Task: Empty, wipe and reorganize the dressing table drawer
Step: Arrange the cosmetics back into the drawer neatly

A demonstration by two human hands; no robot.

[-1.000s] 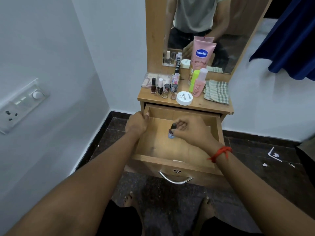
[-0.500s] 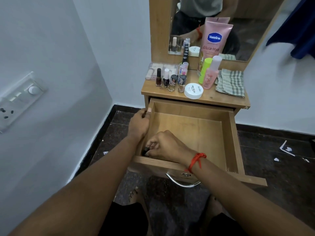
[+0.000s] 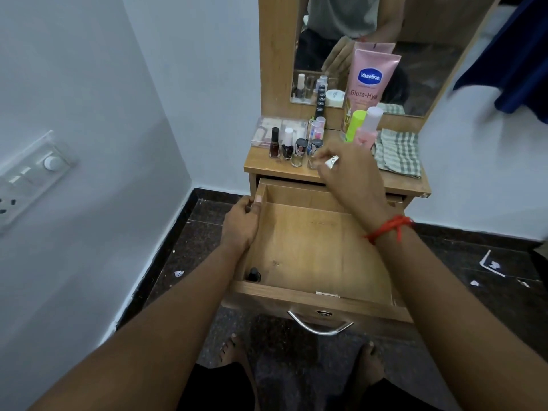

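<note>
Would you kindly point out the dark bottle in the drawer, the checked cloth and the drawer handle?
dark bottle (image 3: 254, 274), head view, on its top.
checked cloth (image 3: 398, 152), head view, its middle.
drawer handle (image 3: 324, 332), head view, its middle.

Switch panel (image 3: 32, 179) on left wall (image 3: 89, 84). Blue cloth (image 3: 516, 54) hanging upper right. Paper scraps (image 3: 490, 264) scattered on dark floor (image 3: 192, 232).

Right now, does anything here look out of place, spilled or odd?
A small dark bottle sits alone in the drawer, near-left corner, while the other bottles stand on the tabletop. Paper scraps litter the floor at right.
</note>
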